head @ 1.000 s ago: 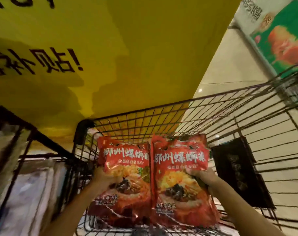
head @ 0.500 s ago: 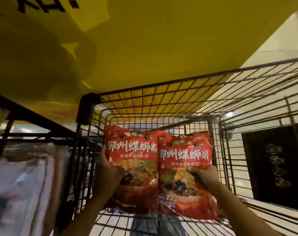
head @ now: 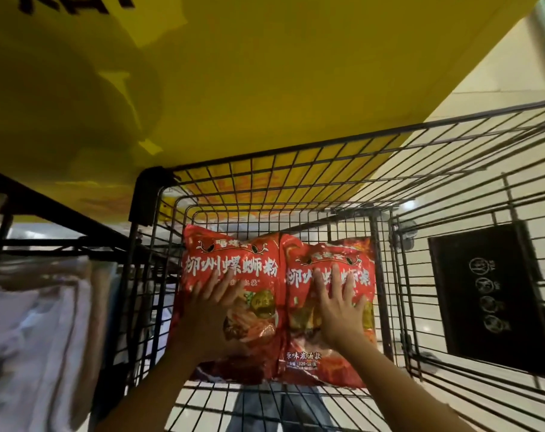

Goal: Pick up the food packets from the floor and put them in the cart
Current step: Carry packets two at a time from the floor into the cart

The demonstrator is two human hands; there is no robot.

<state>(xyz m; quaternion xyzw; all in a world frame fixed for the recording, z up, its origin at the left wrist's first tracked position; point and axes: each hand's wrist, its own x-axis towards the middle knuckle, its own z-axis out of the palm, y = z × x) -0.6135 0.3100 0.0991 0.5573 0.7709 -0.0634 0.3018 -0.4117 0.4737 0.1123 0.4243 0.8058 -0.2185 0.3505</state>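
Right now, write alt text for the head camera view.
Two red plastic food packets lie side by side inside a black wire cart, with the left hand and right hand pressed flat on them.

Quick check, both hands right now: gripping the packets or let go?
Left hand: open, fingers spread, palm flat on the left red packet in the cart.
Right hand: open, fingers spread, flat on the right red packet.
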